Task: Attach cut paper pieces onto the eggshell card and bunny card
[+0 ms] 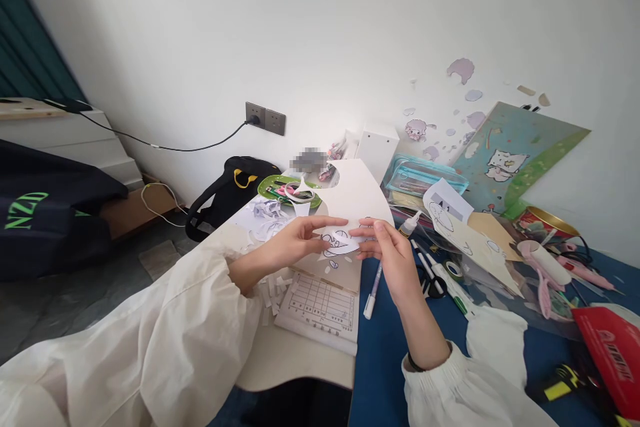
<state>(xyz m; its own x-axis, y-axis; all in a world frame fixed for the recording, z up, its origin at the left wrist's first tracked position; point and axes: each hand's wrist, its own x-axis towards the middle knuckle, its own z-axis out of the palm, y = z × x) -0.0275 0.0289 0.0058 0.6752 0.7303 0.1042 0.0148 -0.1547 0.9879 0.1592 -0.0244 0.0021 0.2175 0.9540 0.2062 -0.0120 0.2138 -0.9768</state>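
just between left grip (296, 238) and right grip (391, 252), white paper cutout (343, 243)

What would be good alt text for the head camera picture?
The left hand and right hand hold a small white paper piece with black line drawing above a cluttered tabletop. Nearby are a printed sheet, a pen and a green tray.

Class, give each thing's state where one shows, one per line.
White paper cutout with black lines: in left hand, right hand at its edge
Slim pale pen: capped
Black round plug: inserted in grey wall socket
Printed white paper sheet: face up
White paper scraps: loose
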